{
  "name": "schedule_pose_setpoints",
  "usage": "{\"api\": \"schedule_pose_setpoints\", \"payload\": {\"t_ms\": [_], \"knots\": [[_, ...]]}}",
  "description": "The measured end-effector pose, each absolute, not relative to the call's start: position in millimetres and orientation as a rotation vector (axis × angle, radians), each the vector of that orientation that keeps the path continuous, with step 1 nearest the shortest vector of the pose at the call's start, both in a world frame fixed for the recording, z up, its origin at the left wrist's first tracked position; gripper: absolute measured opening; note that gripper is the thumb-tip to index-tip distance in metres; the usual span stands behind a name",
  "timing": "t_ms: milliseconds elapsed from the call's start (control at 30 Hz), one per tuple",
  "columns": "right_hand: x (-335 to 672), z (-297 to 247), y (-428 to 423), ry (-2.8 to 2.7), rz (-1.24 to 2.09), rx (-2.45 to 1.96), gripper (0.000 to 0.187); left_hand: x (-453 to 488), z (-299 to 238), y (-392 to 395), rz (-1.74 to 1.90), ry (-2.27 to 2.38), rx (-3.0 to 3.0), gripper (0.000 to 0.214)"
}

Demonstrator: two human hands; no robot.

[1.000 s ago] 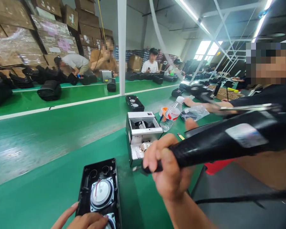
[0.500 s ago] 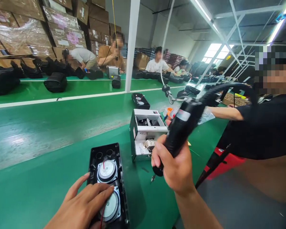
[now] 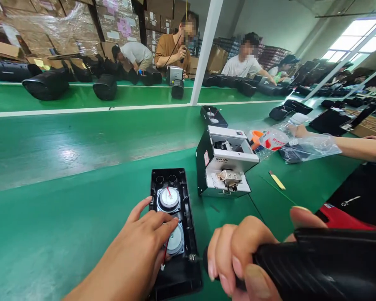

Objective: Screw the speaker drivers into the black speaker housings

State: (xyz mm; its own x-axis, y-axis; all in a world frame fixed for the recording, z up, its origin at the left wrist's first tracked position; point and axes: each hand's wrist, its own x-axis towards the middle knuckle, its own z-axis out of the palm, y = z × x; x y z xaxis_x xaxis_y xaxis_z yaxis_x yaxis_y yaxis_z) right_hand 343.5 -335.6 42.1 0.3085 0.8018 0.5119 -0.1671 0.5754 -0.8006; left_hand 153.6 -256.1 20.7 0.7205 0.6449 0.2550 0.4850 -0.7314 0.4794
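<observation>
A black speaker panel (image 3: pixel 188 200) with two round drivers lies on the green bench in front of me. My left hand (image 3: pixel 144 246) rests flat on its lower half, fingers spread over the lower driver. My right hand (image 3: pixel 238 255) is wrapped round a black electric screwdriver (image 3: pixel 326 267), held low and nearly level. Its metal tip (image 3: pixel 192 258) sits at the panel's lower right edge. A white and black screw feeder box (image 3: pixel 224 165) stands just beyond the panel.
A co-worker's arm (image 3: pixel 360 147) reaches in from the right near a plastic bag (image 3: pixel 313 146) and a bottle (image 3: pixel 272 140). Another speaker panel (image 3: pixel 213 117) lies further back. Black speaker housings (image 3: pixel 47 83) line the far bench, where other people work.
The screwdriver came down from upright beside the feeder box to level, its tip at the panel's lower right edge. My left hand slid further onto the panel. My view dropped and moved closer.
</observation>
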Motion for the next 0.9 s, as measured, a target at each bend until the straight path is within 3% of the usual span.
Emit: {"api": "schedule_pose_setpoints", "payload": {"t_ms": [67, 100, 500, 900], "knots": [[335.1, 36.5, -330.2, -1.036, 0.645, -0.693, 0.055, 153.9, 22.3, -255.2, 0.493, 0.896, 2.498, 0.052], [332.4, 35.0, -327.7, -1.031, 0.637, -0.7, 0.058, 154.2, 23.1, -254.8, 0.447, 0.909, 2.481, 0.053], [330.9, 29.8, -319.1, -1.083, 0.633, -0.732, 0.046, 155.6, 25.8, -254.8, 0.261, 0.969, 2.481, 0.057], [328.9, 21.3, -320.3, -1.164, 0.594, -0.751, 0.053, 159.9, 33.5, -257.1, 0.189, 1.002, 2.437, 0.05]]}}
